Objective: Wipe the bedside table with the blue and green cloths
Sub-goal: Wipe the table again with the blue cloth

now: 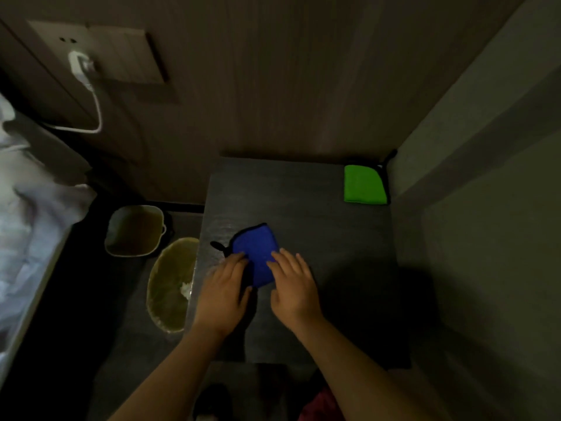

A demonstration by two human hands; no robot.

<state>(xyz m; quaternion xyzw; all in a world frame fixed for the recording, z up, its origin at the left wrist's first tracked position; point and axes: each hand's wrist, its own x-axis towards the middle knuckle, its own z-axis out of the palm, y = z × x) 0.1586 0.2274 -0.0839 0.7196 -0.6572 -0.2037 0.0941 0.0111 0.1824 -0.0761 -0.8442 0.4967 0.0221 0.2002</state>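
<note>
The dark bedside table [328, 247] fills the middle of the view. A folded blue cloth [256, 247] with a black edge and loop lies near its left side. My left hand [223, 291] rests flat on the cloth's left lower edge, fingers together. My right hand [293, 284] lies flat on its right lower edge, fingers slightly spread. Neither hand clearly grips the cloth. A folded green cloth [362, 184] sits untouched in the table's far right corner, against the wall.
Left of the table, on the floor, stand a lined oval waste bin [171, 287] and a squarish bin [135, 230]. A bed with white bedding [33, 214] is at far left. A charger and white cable [88, 86] hang on the back wall. A wall [470, 208] borders the table's right side.
</note>
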